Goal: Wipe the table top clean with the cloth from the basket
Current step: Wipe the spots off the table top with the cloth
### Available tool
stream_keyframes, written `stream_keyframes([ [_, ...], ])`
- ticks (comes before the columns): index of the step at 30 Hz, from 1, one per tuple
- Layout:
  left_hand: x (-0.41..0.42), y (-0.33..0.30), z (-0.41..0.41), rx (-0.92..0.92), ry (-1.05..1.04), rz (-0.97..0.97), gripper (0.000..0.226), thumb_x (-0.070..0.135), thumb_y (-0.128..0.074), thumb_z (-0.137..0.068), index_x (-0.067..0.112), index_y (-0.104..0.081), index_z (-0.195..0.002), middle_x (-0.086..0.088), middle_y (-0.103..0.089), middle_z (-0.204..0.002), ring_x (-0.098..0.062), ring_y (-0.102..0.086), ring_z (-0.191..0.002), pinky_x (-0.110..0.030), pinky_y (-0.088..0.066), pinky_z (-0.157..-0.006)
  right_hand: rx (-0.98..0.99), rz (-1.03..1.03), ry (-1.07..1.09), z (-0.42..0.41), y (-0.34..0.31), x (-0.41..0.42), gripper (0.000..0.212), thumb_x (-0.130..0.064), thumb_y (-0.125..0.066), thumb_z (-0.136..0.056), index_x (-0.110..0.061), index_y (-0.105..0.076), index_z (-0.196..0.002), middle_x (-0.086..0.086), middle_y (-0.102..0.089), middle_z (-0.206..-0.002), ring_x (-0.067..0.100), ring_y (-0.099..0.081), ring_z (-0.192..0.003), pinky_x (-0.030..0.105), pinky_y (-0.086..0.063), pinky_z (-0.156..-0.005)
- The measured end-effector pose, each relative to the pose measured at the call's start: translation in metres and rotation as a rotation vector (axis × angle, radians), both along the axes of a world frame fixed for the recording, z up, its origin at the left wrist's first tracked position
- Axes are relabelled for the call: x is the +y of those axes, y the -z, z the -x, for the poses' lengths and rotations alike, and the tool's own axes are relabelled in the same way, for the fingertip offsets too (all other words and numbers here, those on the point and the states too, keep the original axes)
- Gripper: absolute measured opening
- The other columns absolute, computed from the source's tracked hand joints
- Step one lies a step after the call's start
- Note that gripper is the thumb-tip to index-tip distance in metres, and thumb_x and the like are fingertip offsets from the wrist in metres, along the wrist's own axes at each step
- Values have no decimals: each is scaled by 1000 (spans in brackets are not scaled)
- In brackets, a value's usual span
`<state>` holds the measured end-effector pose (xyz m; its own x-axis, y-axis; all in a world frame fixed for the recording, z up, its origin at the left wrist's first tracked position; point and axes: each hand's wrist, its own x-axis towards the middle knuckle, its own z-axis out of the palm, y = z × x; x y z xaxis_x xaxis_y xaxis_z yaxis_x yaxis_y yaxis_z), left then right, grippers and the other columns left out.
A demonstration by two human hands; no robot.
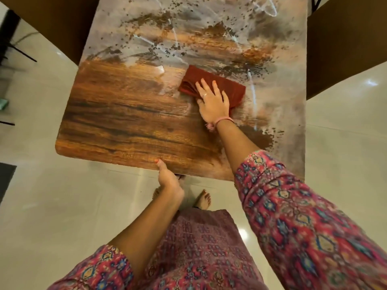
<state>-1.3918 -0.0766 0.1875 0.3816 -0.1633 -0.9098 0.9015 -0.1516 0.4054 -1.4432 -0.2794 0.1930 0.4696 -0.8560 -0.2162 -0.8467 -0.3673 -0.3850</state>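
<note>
A person's right hand presses flat, fingers spread, on a folded red cloth mid-table at the edge of the pale dusty film, while the left hand grips the table rim, apparently for steadiness.

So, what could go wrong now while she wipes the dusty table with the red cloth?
1. The right hand presses the folded cloth flat; it may only push the white film and brown crumbs around, leaving smears.
2. The dirty strip along the right edge is close to the floor; crumbs may fall there.
3. The left hand holds only the near table edge, so reaching the far end may strain her balance.
</note>
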Motion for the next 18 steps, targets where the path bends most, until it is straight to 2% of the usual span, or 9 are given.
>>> stream_keyframes([
  [2, 1, -1, 0, 4, 4, -23, 69, 60, -42, -91, 14, -37, -142, -12, -42, -144, -28, -48, -124, -42, -44, -100, -33, -5, -10, -10, 2, 22, 55, -24, -39, -98, -35, -23, -150, -13, -14, -159, 20, -4, -148, 46, -7, -117],
  [6, 0, -1, 0, 12, 25, -9, 58, 57, -39, -94, 13, -51, -128, -13, -53, -134, -27, -56, -113, -39, -48, -91, -94, 13, -375, 20, 5, 126, 56, -25, -40, -95, -37, -27, -148, -16, -22, -156, 16, -12, -147, 40, -10, -115],
  [9, 1, -5, -4, 51, 43, 56, 47, 53, -36, -96, 15, -56, -117, -13, -59, -129, -23, -60, -102, -38, -50, -88, -96, -64, -485, 38, 2, 115, 54, -28, -40, -95, -42, -29, -146, -23, -24, -154, 8, -14, -146, 34, -13, -112],
  [11, 3, -8, -8, 84, 56, 62, 56, 56, -39, -93, 13, -50, -127, -13, -56, -131, -26, -58, -109, -42, -45, -99, -74, -63, -436, 27, -1, 78, 53, -26, -43, -96, -42, -32, -145, -22, -25, -153, 7, -15, -145, 34, -16, -110],
  [13, 6, -11, -10, 111, 66, 49, 68, 59, -42, -90, 10, -40, -137, -14, -50, -137, -28, -52, -121, -43, -40, -106, -63, -41, -297, 3, -2, 36, 52, -26, -42, -98, -40, -30, -146, -21, -22, -155, 10, -12, -146, 38, -14, -113],
  [16, 11, -11, -13, 161, 100, 45, 74, 61, -41, -89, 12, -32, -144, -13, -43, -143, -28, -45, -129, -37, -40, -105, -46, -63, -50, -39, -2, 9, 50, -29, -37, -100, -39, -26, -148, -20, -16, -157, 12, -4, -148, 43, -7, -118],
  [18, 10, -13, -14, 177, 107, 66, 69, 59, -40, -91, 12, -36, -142, -14, -46, -141, -27, -47, -127, -39, -38, -107, -83, -89, -5, -52, 0, 27, 52, -26, -40, -99, -38, -28, -148, -19, -17, -157, 13, -3, -148, 43, -5, -117],
])
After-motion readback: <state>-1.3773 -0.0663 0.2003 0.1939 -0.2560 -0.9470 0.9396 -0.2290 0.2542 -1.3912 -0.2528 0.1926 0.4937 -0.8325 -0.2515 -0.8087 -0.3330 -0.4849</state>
